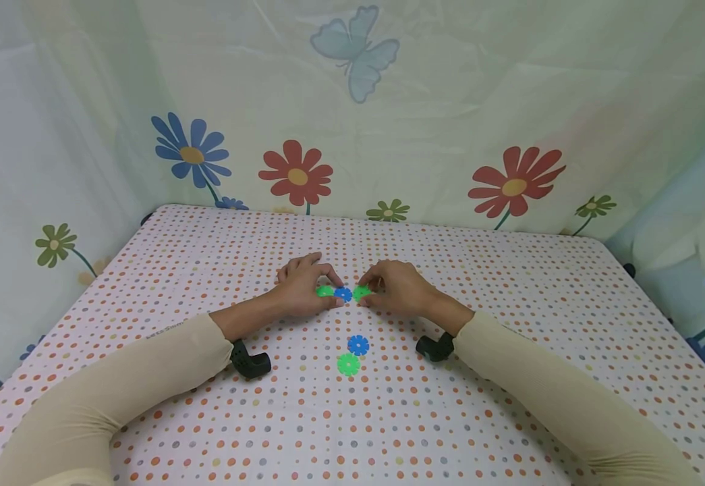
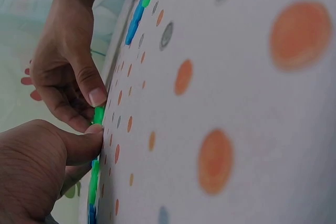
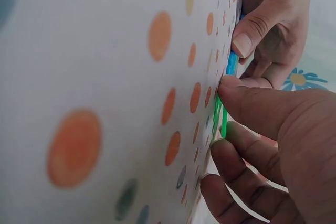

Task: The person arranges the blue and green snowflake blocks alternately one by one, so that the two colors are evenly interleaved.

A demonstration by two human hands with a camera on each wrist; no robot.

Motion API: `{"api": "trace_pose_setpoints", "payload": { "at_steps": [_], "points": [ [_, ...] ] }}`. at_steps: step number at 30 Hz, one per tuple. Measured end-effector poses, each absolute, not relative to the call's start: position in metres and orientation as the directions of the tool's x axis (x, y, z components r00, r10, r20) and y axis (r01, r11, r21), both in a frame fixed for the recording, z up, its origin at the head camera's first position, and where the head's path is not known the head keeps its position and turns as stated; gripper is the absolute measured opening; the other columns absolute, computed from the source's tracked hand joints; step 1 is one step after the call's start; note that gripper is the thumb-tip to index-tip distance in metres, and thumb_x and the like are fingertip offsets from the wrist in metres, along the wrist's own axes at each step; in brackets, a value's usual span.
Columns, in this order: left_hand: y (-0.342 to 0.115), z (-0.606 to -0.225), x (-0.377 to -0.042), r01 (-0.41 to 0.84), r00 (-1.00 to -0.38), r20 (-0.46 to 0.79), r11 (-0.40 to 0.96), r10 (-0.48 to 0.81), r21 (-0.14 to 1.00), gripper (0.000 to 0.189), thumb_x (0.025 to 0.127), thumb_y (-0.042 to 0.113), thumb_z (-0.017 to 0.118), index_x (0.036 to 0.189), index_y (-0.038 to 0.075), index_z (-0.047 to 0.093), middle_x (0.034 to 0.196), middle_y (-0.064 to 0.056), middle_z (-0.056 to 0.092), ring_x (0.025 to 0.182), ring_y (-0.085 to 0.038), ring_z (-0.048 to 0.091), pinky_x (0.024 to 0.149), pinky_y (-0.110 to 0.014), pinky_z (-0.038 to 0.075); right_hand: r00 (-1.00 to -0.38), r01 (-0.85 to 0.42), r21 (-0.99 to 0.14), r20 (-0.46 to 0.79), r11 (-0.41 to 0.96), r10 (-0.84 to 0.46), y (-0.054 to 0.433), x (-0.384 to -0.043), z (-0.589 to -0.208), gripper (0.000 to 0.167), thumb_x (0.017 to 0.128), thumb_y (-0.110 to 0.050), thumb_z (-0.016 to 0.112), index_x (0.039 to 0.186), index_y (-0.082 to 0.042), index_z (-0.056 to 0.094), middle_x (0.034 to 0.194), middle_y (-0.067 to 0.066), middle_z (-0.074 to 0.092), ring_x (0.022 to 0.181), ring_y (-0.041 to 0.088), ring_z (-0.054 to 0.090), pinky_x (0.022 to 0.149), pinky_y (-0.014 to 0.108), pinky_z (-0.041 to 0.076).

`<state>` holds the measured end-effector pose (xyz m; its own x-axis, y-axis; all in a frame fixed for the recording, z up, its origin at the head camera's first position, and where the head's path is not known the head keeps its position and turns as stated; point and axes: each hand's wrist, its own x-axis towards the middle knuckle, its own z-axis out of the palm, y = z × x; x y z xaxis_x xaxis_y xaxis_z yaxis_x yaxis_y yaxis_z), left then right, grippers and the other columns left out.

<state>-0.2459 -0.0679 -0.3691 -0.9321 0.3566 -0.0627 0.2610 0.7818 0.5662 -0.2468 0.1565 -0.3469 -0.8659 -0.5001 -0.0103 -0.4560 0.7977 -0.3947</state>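
Note:
A short row of flat toothed discs lies at the middle of the dotted tablecloth (image 1: pixel 510 324): a green disc (image 1: pixel 324 291), a blue disc (image 1: pixel 343 294) and a second green disc (image 1: pixel 361 293). My left hand (image 1: pixel 334 291) pinches the left green disc between thumb and forefinger. My right hand (image 1: pixel 368 293) pinches the right green one. The right wrist view shows the blue disc (image 3: pixel 231 64) by my left thumb and a green disc (image 3: pixel 223 121) edge-on under my right thumb. In the left wrist view a green disc (image 2: pixel 98 115) stands between both thumbs.
Nearer to me lie a loose blue disc (image 1: pixel 358 345) and a loose green disc (image 1: pixel 349 364), touching each other. Black wrist cameras (image 1: pixel 250 360) (image 1: pixel 434 347) sit on the cloth. A flowered curtain (image 1: pixel 297 175) closes the back and sides.

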Motion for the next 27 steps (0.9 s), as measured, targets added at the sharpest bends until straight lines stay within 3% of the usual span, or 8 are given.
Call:
{"api": "trace_pose_setpoints", "payload": {
  "at_steps": [8, 18, 27],
  "points": [
    [-0.0674, -0.3691, -0.2475, 0.260, -0.933, -0.064, 0.783, 0.355, 0.565, 0.023, 0.087, 0.041, 0.074, 0.106, 0.032, 0.068, 0.164, -0.013, 0.015, 0.150, -0.043, 0.004, 0.115, -0.065, 0.004, -0.871, -0.431, -0.418, -0.039, 0.800, -0.490, 0.1562, -0.2480, -0.3469, 0.032, 0.088, -0.033, 0.075, 0.114, -0.014, 0.072, 0.101, 0.000, 0.068, 0.088, 0.013, 0.061, 0.076, 0.033, 0.052],
    [-0.0686, -0.3696, -0.2467, 0.268, -0.929, -0.055, 0.767, 0.366, 0.583, 0.022, 0.087, 0.040, 0.074, 0.106, 0.032, 0.068, 0.164, -0.013, 0.015, 0.150, -0.042, 0.004, 0.114, -0.065, 0.004, -0.859, -0.484, -0.367, 0.026, 0.794, -0.511, 0.1583, -0.2483, -0.3486, 0.032, 0.086, -0.036, 0.076, 0.112, -0.016, 0.075, 0.109, 0.002, 0.066, 0.102, 0.019, 0.057, 0.084, 0.038, 0.046],
    [-0.0683, -0.3700, -0.2465, 0.264, -0.931, -0.059, 0.774, 0.361, 0.575, 0.022, 0.087, 0.042, 0.074, 0.106, 0.032, 0.068, 0.164, -0.012, 0.015, 0.149, -0.042, 0.005, 0.114, -0.065, 0.004, -0.856, -0.482, -0.391, 0.020, 0.784, -0.516, 0.1587, -0.2481, -0.3497, 0.031, 0.087, -0.034, 0.076, 0.112, -0.016, 0.074, 0.112, 0.004, 0.064, 0.106, 0.021, 0.055, 0.087, 0.040, 0.046]
  ]
}}
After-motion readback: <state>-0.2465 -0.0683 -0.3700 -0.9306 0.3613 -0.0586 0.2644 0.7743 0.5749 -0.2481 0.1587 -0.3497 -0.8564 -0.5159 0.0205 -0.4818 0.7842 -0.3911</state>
